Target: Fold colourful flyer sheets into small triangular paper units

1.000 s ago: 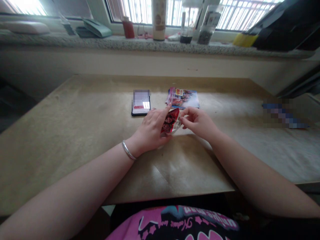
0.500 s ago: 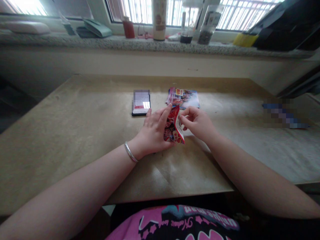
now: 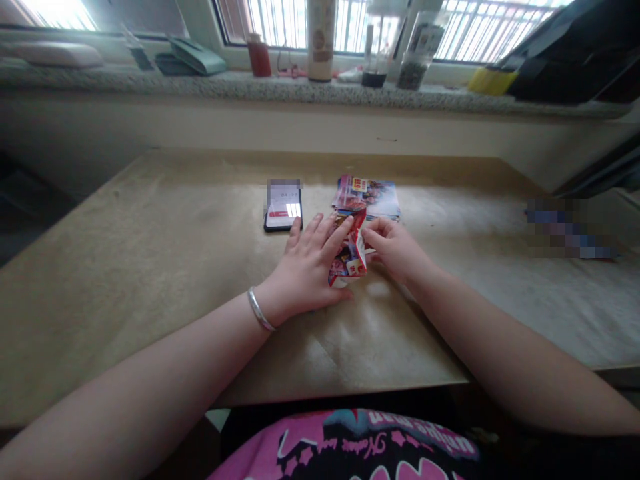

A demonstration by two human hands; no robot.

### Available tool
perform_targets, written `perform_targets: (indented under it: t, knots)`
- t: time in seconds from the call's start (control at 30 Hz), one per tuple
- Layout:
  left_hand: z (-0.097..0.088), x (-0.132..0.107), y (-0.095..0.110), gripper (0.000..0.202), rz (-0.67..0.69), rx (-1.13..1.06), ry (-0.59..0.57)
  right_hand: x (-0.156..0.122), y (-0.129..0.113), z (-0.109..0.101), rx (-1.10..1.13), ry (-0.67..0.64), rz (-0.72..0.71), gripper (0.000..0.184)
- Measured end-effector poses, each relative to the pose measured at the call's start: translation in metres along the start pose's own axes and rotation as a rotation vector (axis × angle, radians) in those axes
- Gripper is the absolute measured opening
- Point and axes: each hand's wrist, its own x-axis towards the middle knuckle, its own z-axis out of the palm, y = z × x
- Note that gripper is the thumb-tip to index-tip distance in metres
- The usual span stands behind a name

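Observation:
A red printed paper leaflet lies on the table, its right part bent up so that a strip of white underside shows. My left hand rests flat over its left part with the fingers spread. At the right edge, my right hand pinches the paper between thumb and bent fingers. Just beyond both hands lies a stack of colourful printed leaflets. A phone with a lit screen lies beyond my left hand, close to its fingertips. Part of the red leaflet is hidden under my left hand.
The wide tan table reaches back to a wall below a stone windowsill. On the sill stand a red bottle, a tall pale bottle and a clear container. A blurred bluish item lies far right.
The red leaflet's raised right edge has dropped lower and more of its lower edge shows. My left fingers have spread and slid slightly rightward across it; my right hand keeps its pinch.

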Motion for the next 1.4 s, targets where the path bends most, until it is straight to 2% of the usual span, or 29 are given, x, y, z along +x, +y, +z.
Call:
perform_targets:
  t: [0.2,0.33,0.43,0.73,0.87,1.0,1.23,1.3,1.4]
  knots:
    - [-0.001,0.003,-0.004,0.067,0.008,0.007,0.015,0.009,0.007,-0.008,-0.056,0.022,-0.026,0.021]
    - [-0.002,0.005,-0.008,0.030,0.128,0.064,0.105,0.013,0.008,-0.012,-0.068,0.012,-0.020,0.022]
    - [-0.002,0.005,-0.010,0.017,0.212,0.083,0.138,0.014,0.008,-0.013,-0.073,0.005,-0.037,0.024]
    - [-0.004,0.007,-0.012,0.022,0.239,0.116,0.117,0.012,0.008,-0.013,-0.138,-0.062,-0.125,0.029]
    - [-0.005,0.007,-0.014,0.020,0.194,0.118,0.121,0.011,0.010,-0.013,-0.121,-0.089,-0.231,0.030]
    - [-0.006,0.007,-0.016,0.019,0.152,0.148,0.154,0.011,0.008,-0.015,-0.185,-0.062,-0.309,0.030]
    - [-0.002,0.008,-0.017,0.013,0.099,0.101,0.167,0.005,0.004,-0.017,-0.340,-0.061,-0.348,0.021]
    - [0.002,0.009,-0.018,0.023,0.091,0.025,0.228,0.002,0.003,-0.016,-0.362,-0.081,-0.366,0.019]
    - [0.008,0.009,-0.019,0.061,0.127,-0.040,0.325,-0.003,0.001,-0.014,-0.395,-0.096,-0.404,0.016]
